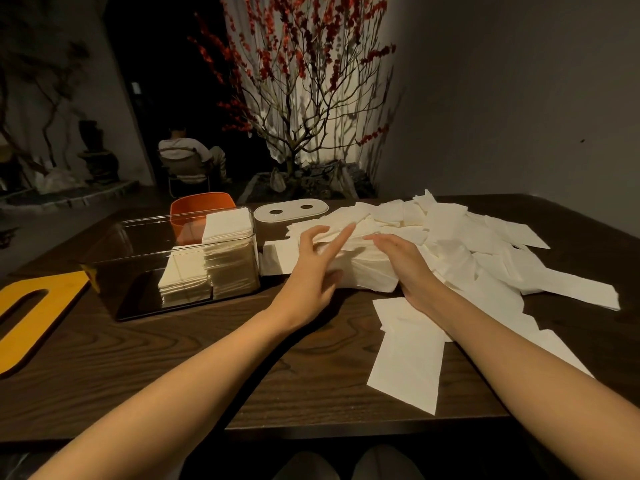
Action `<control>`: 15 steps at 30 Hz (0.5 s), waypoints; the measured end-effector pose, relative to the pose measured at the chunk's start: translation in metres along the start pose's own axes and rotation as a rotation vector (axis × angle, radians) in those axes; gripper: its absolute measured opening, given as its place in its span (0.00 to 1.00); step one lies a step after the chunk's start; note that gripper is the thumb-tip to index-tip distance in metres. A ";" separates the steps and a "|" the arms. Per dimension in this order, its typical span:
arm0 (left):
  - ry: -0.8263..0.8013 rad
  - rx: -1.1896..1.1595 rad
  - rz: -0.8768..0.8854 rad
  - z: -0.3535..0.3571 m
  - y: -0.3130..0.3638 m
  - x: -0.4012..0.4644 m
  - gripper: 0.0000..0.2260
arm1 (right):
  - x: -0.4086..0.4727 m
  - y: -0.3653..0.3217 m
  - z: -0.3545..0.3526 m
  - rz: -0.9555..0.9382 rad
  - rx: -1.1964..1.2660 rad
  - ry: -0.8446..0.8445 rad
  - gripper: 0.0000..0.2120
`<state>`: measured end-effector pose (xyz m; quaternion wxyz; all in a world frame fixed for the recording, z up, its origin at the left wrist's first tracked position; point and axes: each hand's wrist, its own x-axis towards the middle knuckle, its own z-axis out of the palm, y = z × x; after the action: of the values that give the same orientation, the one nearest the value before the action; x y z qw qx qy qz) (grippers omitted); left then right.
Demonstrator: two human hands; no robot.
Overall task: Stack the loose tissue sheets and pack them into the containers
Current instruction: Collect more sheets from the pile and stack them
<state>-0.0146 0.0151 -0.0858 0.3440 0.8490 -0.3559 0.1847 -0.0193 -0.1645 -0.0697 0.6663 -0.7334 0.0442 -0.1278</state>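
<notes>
Two bare hands meet at a thick white tissue stack [360,268] mid-table: left hand [313,271] spread, fingers straight on its near-left side; right hand [407,263] flat against its right edge, fingertips hidden behind tissue. Loose sheets [485,244] sprawl right, while a clear container [173,258] left holds two neat stacks.

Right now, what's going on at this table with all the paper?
A person is gathering loose tissues into a stack. The left hand and right hand press its two sides, fingers fairly straight. A clear box to the left already holds two piles. Many loose sheets lie scattered on the right.
</notes>
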 end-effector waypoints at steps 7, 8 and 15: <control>0.056 0.052 0.025 -0.002 -0.010 -0.002 0.22 | -0.002 -0.008 -0.003 0.124 0.138 -0.033 0.15; 0.076 0.056 0.014 -0.002 -0.010 -0.002 0.21 | -0.003 -0.008 -0.004 0.129 0.165 -0.050 0.15; 0.114 -0.181 -0.230 0.001 0.000 0.004 0.38 | -0.010 -0.013 -0.001 0.143 0.281 -0.172 0.20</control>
<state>-0.0115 0.0124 -0.0845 0.4575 0.8379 -0.2516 0.1593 -0.0305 -0.1617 -0.0582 0.7710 -0.6361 0.0211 -0.0218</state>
